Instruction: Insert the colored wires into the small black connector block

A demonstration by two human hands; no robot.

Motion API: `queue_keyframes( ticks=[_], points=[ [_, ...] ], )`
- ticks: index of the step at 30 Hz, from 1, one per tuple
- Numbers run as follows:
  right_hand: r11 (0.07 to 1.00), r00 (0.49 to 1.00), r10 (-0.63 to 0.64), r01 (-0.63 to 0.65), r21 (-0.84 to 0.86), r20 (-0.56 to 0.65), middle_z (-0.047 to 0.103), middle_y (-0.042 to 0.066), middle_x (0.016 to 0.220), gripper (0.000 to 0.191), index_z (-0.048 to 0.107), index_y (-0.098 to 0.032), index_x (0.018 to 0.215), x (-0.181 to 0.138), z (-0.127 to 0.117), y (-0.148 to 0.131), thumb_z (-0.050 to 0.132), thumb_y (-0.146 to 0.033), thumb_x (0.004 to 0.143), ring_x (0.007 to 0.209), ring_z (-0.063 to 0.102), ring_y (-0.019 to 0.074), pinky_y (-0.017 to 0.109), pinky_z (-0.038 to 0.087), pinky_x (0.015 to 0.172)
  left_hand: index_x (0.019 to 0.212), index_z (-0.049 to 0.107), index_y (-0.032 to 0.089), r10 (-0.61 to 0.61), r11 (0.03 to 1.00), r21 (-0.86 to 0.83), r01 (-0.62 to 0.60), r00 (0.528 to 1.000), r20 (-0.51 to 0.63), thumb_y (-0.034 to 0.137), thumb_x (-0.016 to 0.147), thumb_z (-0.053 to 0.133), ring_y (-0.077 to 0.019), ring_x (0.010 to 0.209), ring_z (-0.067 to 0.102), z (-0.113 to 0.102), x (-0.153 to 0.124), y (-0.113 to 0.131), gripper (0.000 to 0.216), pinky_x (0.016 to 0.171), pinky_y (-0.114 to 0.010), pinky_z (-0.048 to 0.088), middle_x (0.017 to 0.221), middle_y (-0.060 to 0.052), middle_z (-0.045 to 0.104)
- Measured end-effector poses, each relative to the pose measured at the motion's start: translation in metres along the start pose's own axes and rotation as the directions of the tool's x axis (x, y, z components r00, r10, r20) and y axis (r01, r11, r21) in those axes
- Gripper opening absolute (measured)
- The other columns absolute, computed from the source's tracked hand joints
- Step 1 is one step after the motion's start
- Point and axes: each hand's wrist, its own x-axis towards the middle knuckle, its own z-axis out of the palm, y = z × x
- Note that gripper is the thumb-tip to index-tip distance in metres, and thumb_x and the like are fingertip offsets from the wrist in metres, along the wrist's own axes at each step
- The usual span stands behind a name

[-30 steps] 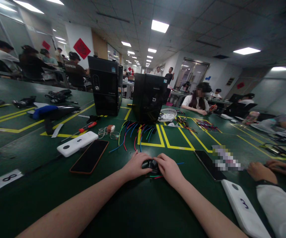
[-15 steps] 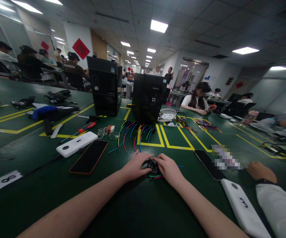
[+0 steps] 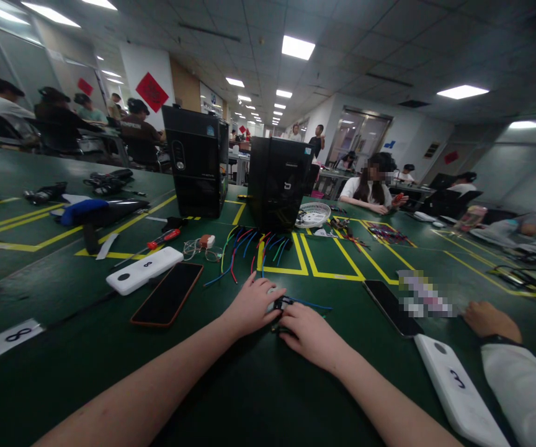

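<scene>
Between my two hands, low over the green table, is a small black part [image 3: 282,302] with coloured wires. Its exact kind is hard to make out. My left hand [image 3: 255,303] grips it from the left, thumb below and fingers above. From the other side my right hand [image 3: 306,327] closes its fingers on the part's right end, partly hiding it. A blue wire [image 3: 313,305] sticks out to the right above my right hand. Just beyond my hands, several loose red, blue and green wires [image 3: 234,264] with black ends lie spread on the table.
Two black computer cases [image 3: 280,183] stand ahead. To the left lie a phone [image 3: 168,295], a white power bank [image 3: 144,271] and a red screwdriver [image 3: 170,235]. On the right are another phone [image 3: 391,307], a white power bank [image 3: 458,388] and a co-worker's hand [image 3: 492,321].
The black part has turned between my hands. The blue wire now points further out, and the green and red wires below are mostly hidden. My right hand has shifted slightly lower.
</scene>
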Motion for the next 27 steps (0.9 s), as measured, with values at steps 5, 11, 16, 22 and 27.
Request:
queue_keyframes(
  ticks=[5,11,16,22,27],
  points=[
    [0.997,0.999,0.050,-0.050,0.055,0.006,0.058,0.005,0.090,0.005,0.056,-0.018,0.082,0.001,0.011,-0.001,0.057,-0.016,0.077,0.088,0.052,0.0182,0.031,0.041,0.080,0.129,0.041,0.028,-0.042,0.994,-0.099,0.044,0.999,0.019,0.036,0.086,0.047,-0.0232,0.112,0.045,0.009,-0.002,-0.006,0.045,0.104,-0.048,0.021,0.118,-0.006,0.054],
    [0.982,0.981,0.155,-0.140,0.131,-0.115,0.058,0.004,0.086,0.006,0.053,-0.018,0.087,0.003,0.005,0.005,0.047,-0.018,0.085,0.081,0.052,0.0167,0.031,0.040,0.075,0.128,0.040,0.025,-0.063,0.969,-0.239,0.064,0.998,0.011,0.033,0.083,0.052,-0.0216,0.115,0.045,0.017,-0.003,-0.011,0.047,0.106,-0.049,0.018,0.121,-0.006,0.054],
    [0.972,0.969,0.189,-0.160,0.174,-0.162,0.059,0.004,0.086,0.010,0.053,-0.018,0.089,0.003,0.002,0.012,0.044,-0.020,0.087,0.081,0.053,0.0160,0.029,0.040,0.074,0.123,0.044,0.023,-0.067,0.963,-0.261,0.064,0.998,-0.001,0.035,0.083,0.052,-0.0220,0.114,0.046,0.015,-0.003,-0.011,0.041,0.106,-0.049,0.018,0.120,-0.006,0.055],
    [0.960,0.962,0.224,-0.190,0.205,-0.158,0.058,0.004,0.085,0.013,0.054,-0.019,0.088,0.004,0.006,0.014,0.041,-0.019,0.088,0.077,0.054,0.0155,0.028,0.042,0.070,0.119,0.046,0.024,-0.068,0.964,-0.257,0.067,0.998,0.006,0.035,0.083,0.053,-0.0216,0.113,0.047,0.014,-0.003,-0.009,0.039,0.106,-0.049,0.019,0.120,-0.005,0.055],
    [0.960,0.960,0.219,-0.180,0.215,-0.176,0.056,0.004,0.083,0.016,0.055,-0.018,0.086,0.003,0.006,0.016,0.039,-0.019,0.088,0.077,0.053,0.0149,0.027,0.042,0.070,0.119,0.047,0.023,-0.069,0.964,-0.257,0.067,0.998,0.003,0.034,0.083,0.053,-0.0219,0.113,0.047,0.014,-0.003,-0.009,0.038,0.106,-0.050,0.018,0.119,-0.005,0.055]
  ],
)
